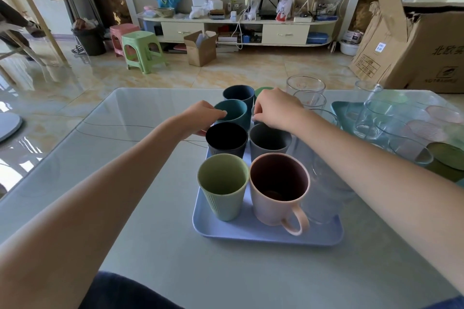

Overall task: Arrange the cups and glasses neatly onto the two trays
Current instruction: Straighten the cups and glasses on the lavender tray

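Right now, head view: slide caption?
Both hands, left hand and right hand, adjust cups on the blue tray; glasses wait right.

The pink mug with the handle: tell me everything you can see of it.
The pink mug is pale pink outside and dark reddish-brown inside, matte, plastic-looking. It stands upright and looks empty at the near end of the blue tray, its loop handle toward the camera. The light green ribbed cup is beside it; neither hand touches it.

I see open tabletop (140, 113) all down the left of the blue tray (253, 234), an easy way in. On the right, clear glasses (371, 118) crowd the teal tray (337, 105), blocking that side. Cups stand packed two abreast; only the tray's near strip lies bare.
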Tool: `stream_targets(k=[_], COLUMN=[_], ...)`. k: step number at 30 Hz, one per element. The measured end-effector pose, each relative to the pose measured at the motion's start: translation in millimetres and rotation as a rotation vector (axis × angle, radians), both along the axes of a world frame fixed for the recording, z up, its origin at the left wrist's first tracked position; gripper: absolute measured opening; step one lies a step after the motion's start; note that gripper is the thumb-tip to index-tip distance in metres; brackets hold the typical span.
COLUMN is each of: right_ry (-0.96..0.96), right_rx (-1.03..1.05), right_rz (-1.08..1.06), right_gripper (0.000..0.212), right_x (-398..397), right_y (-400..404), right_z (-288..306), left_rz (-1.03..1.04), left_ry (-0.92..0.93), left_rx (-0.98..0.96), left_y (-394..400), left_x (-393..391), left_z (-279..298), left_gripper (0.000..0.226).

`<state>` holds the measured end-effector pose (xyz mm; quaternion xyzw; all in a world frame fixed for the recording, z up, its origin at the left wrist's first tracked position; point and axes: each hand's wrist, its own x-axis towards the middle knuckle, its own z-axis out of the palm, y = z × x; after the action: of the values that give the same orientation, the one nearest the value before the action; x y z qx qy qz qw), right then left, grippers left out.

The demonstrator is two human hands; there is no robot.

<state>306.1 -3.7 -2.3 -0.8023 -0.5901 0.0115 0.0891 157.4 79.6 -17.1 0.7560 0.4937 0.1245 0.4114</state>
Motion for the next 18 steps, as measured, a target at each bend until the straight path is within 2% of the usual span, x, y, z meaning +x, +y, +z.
stream_targets(k=[3, 18], right_ry=[0.052, 0.145], right_rx=[0.023, 0.07], right_rz=[-0.023, 0.026], right_gripper=[0.013, 0.013], right_x=[1.8, 4.8], right_y=[0.5, -0.5], right_z=[-4.1, 0.2], left_rz=[0.023, -0.02], left_ry=[-0.012, -0.015], left_rx=[0.003, 0.043], left_y=[1.3, 4.4], left_x=[-1.7, -4.7], left_z=[1.6, 3.5], left_gripper=[0.028, 0.026])
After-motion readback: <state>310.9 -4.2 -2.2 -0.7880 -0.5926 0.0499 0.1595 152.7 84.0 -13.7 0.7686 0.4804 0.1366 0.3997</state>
